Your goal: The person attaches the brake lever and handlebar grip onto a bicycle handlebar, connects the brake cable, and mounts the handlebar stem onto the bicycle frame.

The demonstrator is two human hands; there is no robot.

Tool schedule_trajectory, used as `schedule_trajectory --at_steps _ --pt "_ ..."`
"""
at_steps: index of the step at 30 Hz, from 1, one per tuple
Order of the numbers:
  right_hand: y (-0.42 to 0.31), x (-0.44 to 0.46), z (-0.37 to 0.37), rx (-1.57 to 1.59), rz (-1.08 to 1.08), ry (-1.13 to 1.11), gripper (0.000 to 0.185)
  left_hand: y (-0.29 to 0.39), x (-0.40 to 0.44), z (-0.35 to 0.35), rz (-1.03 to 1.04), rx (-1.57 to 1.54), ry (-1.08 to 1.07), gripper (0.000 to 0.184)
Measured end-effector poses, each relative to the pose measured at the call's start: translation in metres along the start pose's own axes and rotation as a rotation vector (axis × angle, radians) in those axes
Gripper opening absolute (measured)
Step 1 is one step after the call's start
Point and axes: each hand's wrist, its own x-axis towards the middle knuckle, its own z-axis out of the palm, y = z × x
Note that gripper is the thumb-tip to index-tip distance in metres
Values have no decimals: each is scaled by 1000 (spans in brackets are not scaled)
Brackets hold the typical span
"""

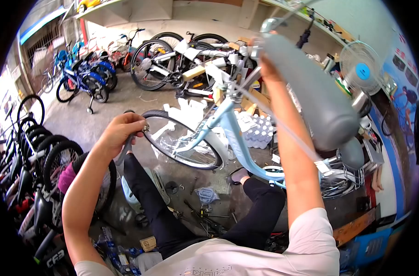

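Note:
A light blue bicycle stands tilted in front of me, its front wheel toward my left. My right hand is closed around the handlebar area, partly hidden behind a large, blurred grey handlebar grip close to the camera. Out to the left, my left hand pinches a small metal part between thumb and fingers. A grey strip-like piece shows just below that hand; whether it is held too, I cannot make out.
Bicycles crowd the left side, and small blue bikes stand behind. Partly wrapped bikes lean at the back wall. Tools and a plastic bag lie between my feet. A fan and bottle packs are to the right.

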Motion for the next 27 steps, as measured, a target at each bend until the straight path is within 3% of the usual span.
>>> schedule_trajectory --at_steps 4,7,17,20,23,27 --pt "-86 -25 28 -347 -217 302 40 40 -11 14 94 22 3 20" --pt "-96 -25 38 -375 -335 282 41 79 -9 9 168 112 -7 24" --pt "-115 -26 19 -609 -309 157 41 183 -36 52 409 269 1 31" --pt "-110 -20 12 -734 -442 64 35 203 -29 58 492 277 -61 33" --pt "-112 -22 11 -634 -464 99 29 226 -29 70 549 329 -30 33" --pt "-126 -30 3 -542 -337 158 24 243 -31 88 620 333 -76 33"
